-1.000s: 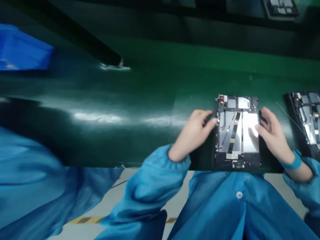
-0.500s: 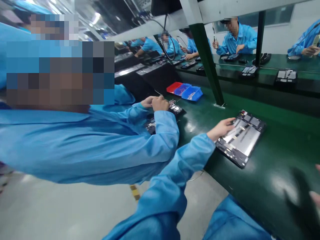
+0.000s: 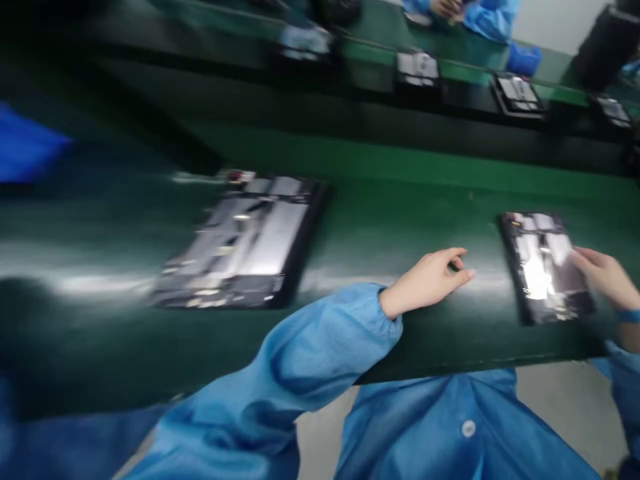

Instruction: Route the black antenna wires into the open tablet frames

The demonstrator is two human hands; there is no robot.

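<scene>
My left hand (image 3: 433, 279) hovers over the green bench in the middle, empty, thumb and fingers apart. To its left lies an opened tablet (image 3: 273, 243), its silver battery plates and dark circuit parts facing up, blurred by motion. At the right, my right hand (image 3: 607, 277) grips the right edge of a second opened tablet (image 3: 543, 267); its fingertips overlap the tablet's face, and the underside of the grip is hidden. This tablet also shows bright battery plates and lies close to the bench's front edge.
Behind the green bench (image 3: 380, 220) runs a raised shelf carrying several opened tablets (image 3: 419, 69). A dark post (image 3: 165, 127) stands at the left, near a blue bin (image 3: 30, 147). Across the shelf, another person's sleeves (image 3: 493, 20) and hands show.
The view has swung right. My left hand has let go of the left tablet and moved right of it. My right hand, barely in view before, now shows at the second tablet.
</scene>
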